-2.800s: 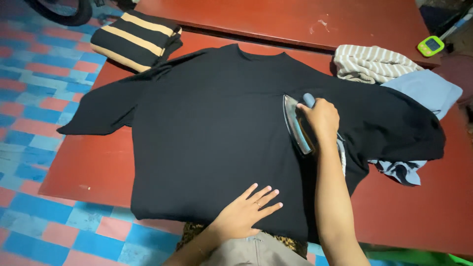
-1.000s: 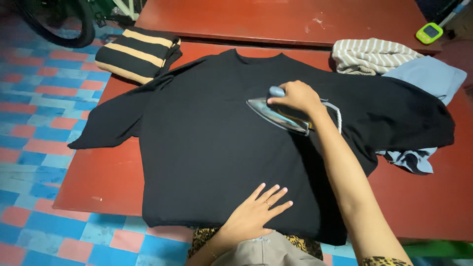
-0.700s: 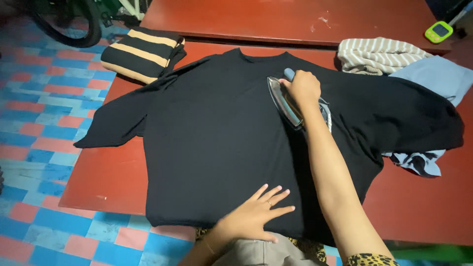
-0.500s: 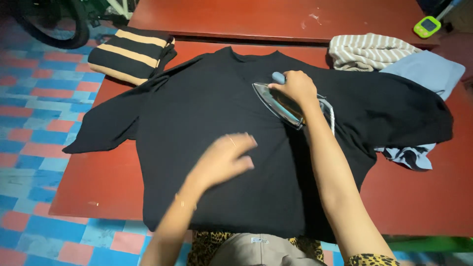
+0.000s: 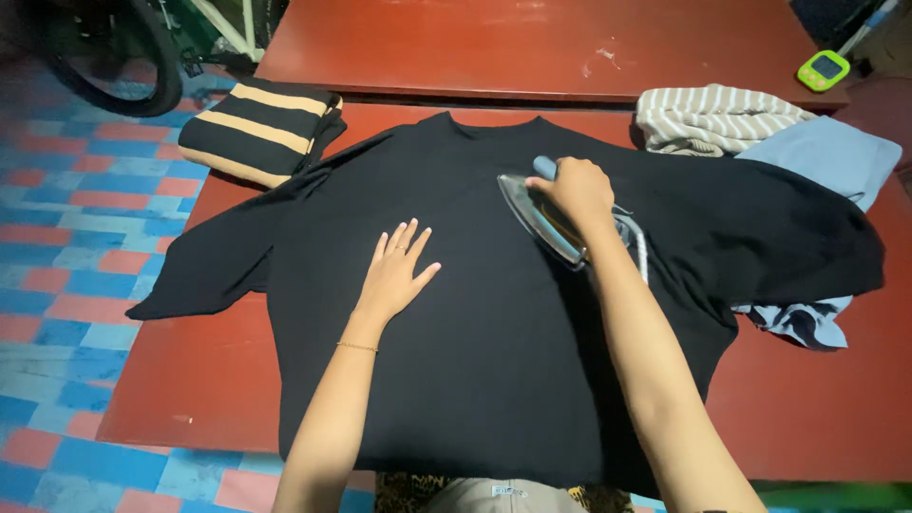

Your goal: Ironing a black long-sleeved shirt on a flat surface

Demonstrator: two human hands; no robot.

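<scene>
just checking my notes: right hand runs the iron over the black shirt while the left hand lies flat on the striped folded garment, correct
Not quite. In the head view the left hand lies flat on the black shirt, not on the striped folded garment, which sits apart at the table's far left corner. The rest holds: the right hand grips the iron on the shirt.

One black long-sleeved shirt [image 5: 494, 323], spread flat. One iron [image 5: 543, 217], gripped at the handle. Two hands: one left hand [image 5: 394, 275] lying flat on the shirt, one right hand [image 5: 575, 190] closed on the iron. Two red tables [image 5: 807, 408], one near and one behind. Three other garments: one black-and-tan striped [image 5: 256, 128], folded; one beige-and-white striped [image 5: 712, 116]; one light blue [image 5: 826, 161]. One small green timer [image 5: 823, 69]. One bicycle wheel [image 5: 114, 57].
</scene>
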